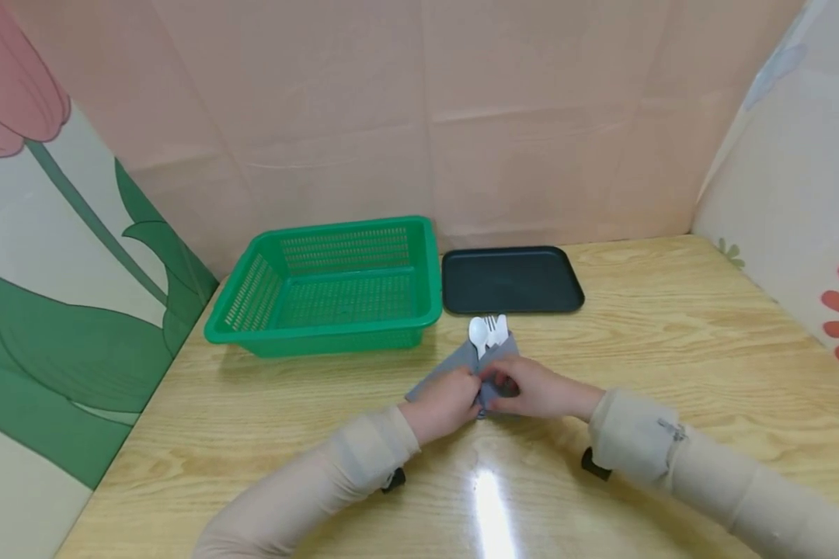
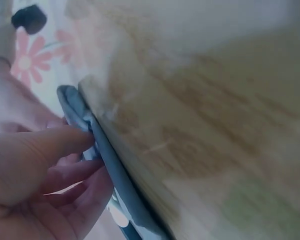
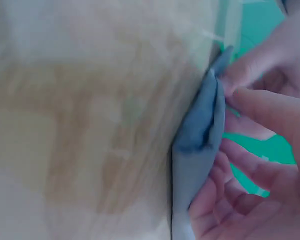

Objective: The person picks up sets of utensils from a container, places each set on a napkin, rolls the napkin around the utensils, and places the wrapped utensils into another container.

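A grey-blue cloth napkin [image 1: 454, 361] lies on the table, folded over a white spoon [image 1: 478, 334], fork [image 1: 491, 330] and knife [image 1: 502, 328], whose heads stick out at its far end. With thumb and fingers, my left hand [image 1: 447, 404] pinches the napkin near its middle. My right hand [image 1: 534, 386] meets it there, thumb and fingers bent and pinching the cloth's right side. In the right wrist view, a fold of the napkin [image 3: 197, 132] stands up between the fingers. The cutlery handles are hidden under cloth and hands.
A green plastic basket [image 1: 339, 335] with slotted sides stands at the back left. Beside it, close behind the cutlery, lies a black tray [image 1: 510, 279]. A pink-beige sheet hangs behind the wooden table [image 1: 671, 326], with flower-printed sheets at both sides.
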Action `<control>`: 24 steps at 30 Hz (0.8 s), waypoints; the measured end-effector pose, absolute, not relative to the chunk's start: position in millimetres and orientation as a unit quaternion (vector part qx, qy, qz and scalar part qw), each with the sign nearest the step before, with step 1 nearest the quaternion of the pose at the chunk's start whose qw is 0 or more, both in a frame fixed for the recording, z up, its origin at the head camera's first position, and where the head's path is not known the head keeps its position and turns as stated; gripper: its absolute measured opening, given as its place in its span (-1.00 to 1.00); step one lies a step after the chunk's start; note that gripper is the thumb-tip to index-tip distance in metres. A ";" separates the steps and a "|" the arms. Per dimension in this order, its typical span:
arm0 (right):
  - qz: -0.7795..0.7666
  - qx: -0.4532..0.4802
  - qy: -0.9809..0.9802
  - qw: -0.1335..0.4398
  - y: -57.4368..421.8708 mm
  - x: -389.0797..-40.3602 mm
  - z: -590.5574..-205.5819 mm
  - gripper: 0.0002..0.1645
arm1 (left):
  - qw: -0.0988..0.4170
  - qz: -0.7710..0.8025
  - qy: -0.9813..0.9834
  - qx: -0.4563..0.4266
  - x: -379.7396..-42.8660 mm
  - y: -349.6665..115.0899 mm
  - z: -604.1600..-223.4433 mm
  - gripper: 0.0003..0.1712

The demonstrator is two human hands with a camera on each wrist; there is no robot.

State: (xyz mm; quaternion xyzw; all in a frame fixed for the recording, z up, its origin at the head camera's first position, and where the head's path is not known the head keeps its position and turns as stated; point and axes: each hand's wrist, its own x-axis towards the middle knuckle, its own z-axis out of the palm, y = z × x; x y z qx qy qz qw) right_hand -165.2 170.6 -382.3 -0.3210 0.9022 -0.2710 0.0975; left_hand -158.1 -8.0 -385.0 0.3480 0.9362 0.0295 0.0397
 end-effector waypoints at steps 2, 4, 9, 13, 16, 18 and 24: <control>-0.277 -0.298 0.909 0.090 174.1 -167.2 -380.2 -0.61 | 0.021 0.008 0.935 0.355 -155.5 -6.5 -385.3 -0.83; -0.276 -0.260 0.921 0.084 176.6 -167.8 -377.5 -0.58 | 0.013 -0.005 0.933 0.359 -153.3 -5.7 -385.1 -0.82; -0.246 -0.179 0.948 0.088 178.6 -165.6 -373.9 -0.28 | 0.029 -0.003 0.933 0.357 -151.6 -4.7 -382.5 -0.77; -0.217 -0.198 0.953 0.081 178.7 -164.8 -375.6 -0.32 | 0.034 -0.004 0.933 0.357 -152.0 -4.5 -381.3 -0.76; -0.210 -0.218 0.949 0.083 178.8 -165.2 -376.3 -0.39 | 0.030 -0.006 0.933 0.359 -152.2 -4.6 -381.6 -0.77; -0.211 -0.221 0.948 0.092 178.8 -165.7 -376.1 -0.36 | 0.027 -0.005 0.932 0.361 -152.3 -5.1 -382.2 -0.77; -0.200 -0.234 0.945 0.108 177.1 -167.4 -375.2 -0.31 | 0.034 0.016 0.934 0.355 -152.8 -8.0 -381.9 -0.74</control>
